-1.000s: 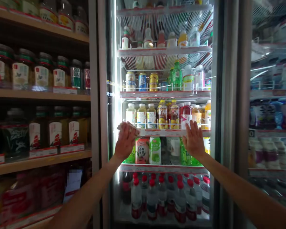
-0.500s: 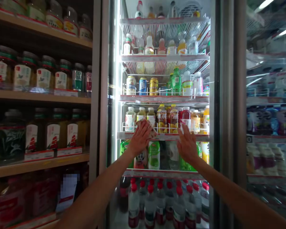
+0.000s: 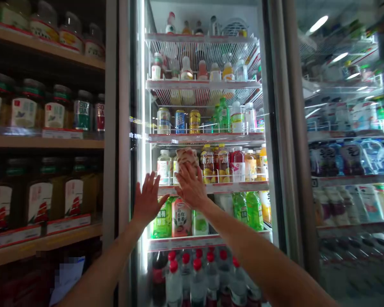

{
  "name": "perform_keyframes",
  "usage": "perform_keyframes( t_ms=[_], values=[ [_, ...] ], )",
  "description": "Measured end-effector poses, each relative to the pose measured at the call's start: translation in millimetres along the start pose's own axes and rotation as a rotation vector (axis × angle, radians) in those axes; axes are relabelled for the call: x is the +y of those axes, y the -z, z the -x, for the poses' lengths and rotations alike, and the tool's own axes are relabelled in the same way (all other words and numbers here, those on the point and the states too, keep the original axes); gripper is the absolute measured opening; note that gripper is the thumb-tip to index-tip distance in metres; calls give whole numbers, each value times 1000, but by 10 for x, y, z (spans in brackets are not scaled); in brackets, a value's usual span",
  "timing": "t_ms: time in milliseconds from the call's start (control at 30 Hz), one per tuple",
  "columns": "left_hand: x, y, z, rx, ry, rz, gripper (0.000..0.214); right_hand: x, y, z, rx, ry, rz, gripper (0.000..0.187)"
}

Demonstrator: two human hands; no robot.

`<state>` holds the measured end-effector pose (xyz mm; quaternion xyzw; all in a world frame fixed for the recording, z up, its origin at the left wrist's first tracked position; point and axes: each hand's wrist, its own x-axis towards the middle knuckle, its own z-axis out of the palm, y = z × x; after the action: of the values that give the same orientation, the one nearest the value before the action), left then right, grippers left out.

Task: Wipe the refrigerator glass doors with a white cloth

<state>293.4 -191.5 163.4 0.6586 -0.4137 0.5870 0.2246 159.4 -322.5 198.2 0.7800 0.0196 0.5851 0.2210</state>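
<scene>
Glass cooler door [image 3: 208, 128] fronts the spread left hand [image 3: 147, 200] and the right hand [image 3: 191, 185], splayed flat over a patterned cloth [image 3: 187, 156]; wooden shelves [image 3: 45, 142] stand left.

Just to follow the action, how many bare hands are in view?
2: the spread bare left hand before the tall glass-fronted fridge, and the bare right hand against a beige-and-brown patterned cloth. None seems hidden.

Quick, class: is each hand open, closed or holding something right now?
Left hand: open, spread, nothing seen in it.
Right hand: open, laid over a patterned cloth.
</scene>
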Motion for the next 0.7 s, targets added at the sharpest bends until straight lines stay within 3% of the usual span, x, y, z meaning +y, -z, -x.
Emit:
perform_keyframes(
  t_ms=[67,167,300,367,433,600,700],
  values=[
    [-13,-13,19,-25,38,-14,65,122,20,-66,9,-28,53,36],
    [40,-15,6,-58,58,-20,67,627,197,20,22,-77,147,38],
    [167,-18,-11,-80,111,-23,68,1466,540,257,177,-371,293,46],
    [234,-31,-16,-66,152,-24,69,1619,610,275,246,-494,311,47],
    [284,-42,-19,-50,182,-23,70,1490,558,209,248,-475,285,47],
    [288,-16,-25,-43,179,-32,70,738,229,24,64,-39,195,50],
    [273,6,-29,-61,185,-41,69,836,281,158,14,1,218,50]
  ],
)
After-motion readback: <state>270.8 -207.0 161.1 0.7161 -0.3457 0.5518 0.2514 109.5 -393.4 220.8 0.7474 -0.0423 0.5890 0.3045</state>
